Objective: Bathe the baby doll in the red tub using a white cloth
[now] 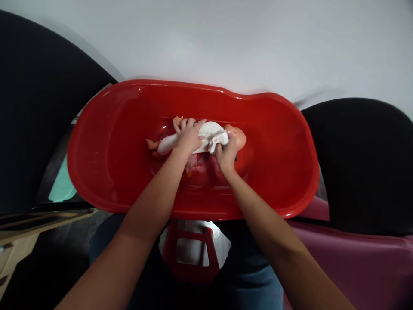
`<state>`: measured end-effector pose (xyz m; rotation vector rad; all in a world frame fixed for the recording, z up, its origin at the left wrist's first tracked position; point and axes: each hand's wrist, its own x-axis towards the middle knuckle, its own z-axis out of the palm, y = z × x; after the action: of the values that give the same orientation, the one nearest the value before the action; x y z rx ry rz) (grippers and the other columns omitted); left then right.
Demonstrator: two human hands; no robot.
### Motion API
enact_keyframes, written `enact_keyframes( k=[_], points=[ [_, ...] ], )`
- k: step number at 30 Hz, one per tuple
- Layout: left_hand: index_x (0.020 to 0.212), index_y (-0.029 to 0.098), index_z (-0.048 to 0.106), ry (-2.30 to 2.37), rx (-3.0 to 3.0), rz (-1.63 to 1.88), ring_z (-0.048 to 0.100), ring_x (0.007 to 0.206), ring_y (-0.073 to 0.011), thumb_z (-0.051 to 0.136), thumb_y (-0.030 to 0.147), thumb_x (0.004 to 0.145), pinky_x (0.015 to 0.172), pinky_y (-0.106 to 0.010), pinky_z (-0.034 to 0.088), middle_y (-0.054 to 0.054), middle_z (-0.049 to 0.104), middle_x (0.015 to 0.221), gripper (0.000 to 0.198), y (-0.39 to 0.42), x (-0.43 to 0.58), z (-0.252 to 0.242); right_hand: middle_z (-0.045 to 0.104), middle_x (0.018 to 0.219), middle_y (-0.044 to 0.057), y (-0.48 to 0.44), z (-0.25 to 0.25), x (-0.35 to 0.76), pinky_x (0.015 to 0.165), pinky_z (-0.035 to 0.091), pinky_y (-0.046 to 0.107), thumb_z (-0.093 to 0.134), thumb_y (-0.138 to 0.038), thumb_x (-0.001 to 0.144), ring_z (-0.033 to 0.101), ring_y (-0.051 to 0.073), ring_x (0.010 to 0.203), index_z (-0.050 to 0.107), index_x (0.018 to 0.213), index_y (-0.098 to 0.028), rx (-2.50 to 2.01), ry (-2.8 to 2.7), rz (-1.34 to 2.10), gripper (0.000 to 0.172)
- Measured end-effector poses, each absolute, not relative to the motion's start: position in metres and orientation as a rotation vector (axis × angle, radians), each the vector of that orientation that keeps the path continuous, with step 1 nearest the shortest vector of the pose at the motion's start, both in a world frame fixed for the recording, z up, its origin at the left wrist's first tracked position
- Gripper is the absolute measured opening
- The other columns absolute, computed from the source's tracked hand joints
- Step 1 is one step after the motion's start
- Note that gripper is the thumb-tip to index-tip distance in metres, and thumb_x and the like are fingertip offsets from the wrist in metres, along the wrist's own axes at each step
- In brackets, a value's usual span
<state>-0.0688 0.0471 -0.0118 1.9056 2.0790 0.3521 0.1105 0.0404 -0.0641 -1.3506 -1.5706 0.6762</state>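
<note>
A baby doll (168,144) with a white cloth body lies on its side in the red baby bathtub (103,129). Its head (239,137) points right and its feet point left. My left hand (189,137) grips the doll around its middle, fingers over the far side and thumb toward me. Bunched in the closed fingers of my right hand (227,153) is a small white cloth (218,139), pressed against the doll near its neck. The doll's underside and part of its face are hidden.
The tub stands between two black rounded chair backs (38,103) (358,163), with a white wall (206,38) behind. Below it are a red stool (192,254) and my knees. A maroon padded seat (355,267) is at right, a wooden frame (22,245) at left.
</note>
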Motion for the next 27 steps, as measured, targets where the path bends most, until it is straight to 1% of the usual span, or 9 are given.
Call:
enact_keyframes(
  k=[3, 7, 9, 11, 15, 18, 23, 25, 27],
  points=[
    [0.167, 0.039, 0.052, 2.091, 1.897, 0.374, 0.036, 0.155, -0.0410, 0.068, 0.037, 0.104, 0.135, -0.067, 0.003, -0.011, 0.056, 0.159, 0.064, 0.047, -0.069, -0.013, 0.067, 0.133, 0.013, 0.028, -0.077, 0.094, 0.118, 0.051, 0.053, 0.057, -0.018, 0.088, 0.063, 0.028, 0.125, 0.057, 0.136, -0.022, -1.322, -1.775, 0.812, 0.048],
    [0.166, 0.038, 0.052, 2.084, 1.896, 0.405, 0.037, 0.154, -0.0425, 0.072, 0.038, 0.102, 0.135, -0.068, 0.002, -0.012, 0.056, 0.157, 0.067, 0.047, -0.069, -0.013, 0.071, 0.123, 0.008, 0.016, -0.085, 0.081, 0.108, 0.056, 0.048, 0.061, -0.013, 0.078, 0.067, 0.027, 0.111, 0.062, 0.123, -0.025, -1.304, -2.021, 0.987, 0.047],
    [0.166, 0.038, 0.053, 2.087, 1.885, 0.409, 0.036, 0.155, -0.0432, 0.072, 0.040, 0.102, 0.135, -0.068, 0.001, -0.012, 0.055, 0.158, 0.067, 0.047, -0.069, -0.014, 0.073, 0.117, 0.007, 0.017, -0.082, 0.085, 0.104, 0.057, 0.047, 0.061, -0.014, 0.079, 0.067, 0.026, 0.104, 0.061, 0.119, -0.025, -1.418, -1.901, 0.944, 0.041],
    [0.165, 0.038, 0.053, 2.095, 1.870, 0.398, 0.036, 0.155, -0.0429, 0.073, 0.042, 0.102, 0.135, -0.067, 0.000, -0.011, 0.055, 0.159, 0.066, 0.048, -0.069, -0.014, 0.073, 0.112, 0.007, 0.020, -0.078, 0.093, 0.101, 0.057, 0.045, 0.058, -0.018, 0.084, 0.067, 0.024, 0.099, 0.057, 0.119, -0.025, -1.541, -1.657, 0.838, 0.036],
    [0.166, 0.038, 0.052, 2.100, 1.865, 0.387, 0.035, 0.155, -0.0423, 0.072, 0.044, 0.102, 0.135, -0.068, -0.001, -0.011, 0.055, 0.159, 0.067, 0.049, -0.069, -0.016, 0.072, 0.110, 0.007, 0.026, -0.078, 0.103, 0.096, 0.058, 0.040, 0.056, -0.023, 0.089, 0.067, 0.022, 0.096, 0.052, 0.119, -0.025, -1.596, -1.451, 0.780, 0.031],
    [0.166, 0.038, 0.052, 2.099, 1.863, 0.395, 0.035, 0.155, -0.0434, 0.073, 0.044, 0.102, 0.134, -0.068, -0.001, -0.012, 0.056, 0.159, 0.067, 0.048, -0.068, -0.016, 0.072, 0.109, 0.007, 0.022, -0.088, 0.097, 0.095, 0.057, 0.037, 0.058, -0.023, 0.085, 0.067, 0.022, 0.097, 0.053, 0.112, -0.024, -1.585, -1.539, 0.857, 0.027],
    [0.164, 0.037, 0.054, 2.091, 1.880, 0.405, 0.038, 0.154, -0.0417, 0.073, 0.040, 0.102, 0.135, -0.067, 0.002, -0.012, 0.057, 0.157, 0.065, 0.046, -0.068, -0.014, 0.072, 0.095, -0.002, 0.015, -0.105, 0.084, 0.083, 0.056, 0.028, 0.064, -0.021, 0.078, 0.067, 0.018, 0.085, 0.059, 0.106, -0.026, -1.529, -1.688, 1.171, 0.029],
    [0.164, 0.037, 0.054, 2.089, 1.879, 0.389, 0.038, 0.154, -0.0419, 0.073, 0.041, 0.102, 0.135, -0.067, 0.002, -0.012, 0.056, 0.158, 0.065, 0.046, -0.067, -0.014, 0.073, 0.092, -0.002, 0.016, -0.109, 0.085, 0.082, 0.057, 0.030, 0.068, -0.022, 0.075, 0.068, 0.018, 0.083, 0.062, 0.102, -0.026, -1.616, -1.618, 1.232, 0.028],
    [0.164, 0.037, 0.053, 2.087, 1.880, 0.379, 0.037, 0.154, -0.0426, 0.073, 0.042, 0.102, 0.134, -0.068, 0.003, -0.012, 0.056, 0.158, 0.065, 0.047, -0.067, -0.014, 0.075, 0.089, 0.000, 0.020, -0.112, 0.090, 0.084, 0.058, 0.033, 0.072, -0.022, 0.073, 0.070, 0.020, 0.084, 0.064, 0.097, -0.024, -1.733, -1.473, 1.245, 0.026]
  ],
)
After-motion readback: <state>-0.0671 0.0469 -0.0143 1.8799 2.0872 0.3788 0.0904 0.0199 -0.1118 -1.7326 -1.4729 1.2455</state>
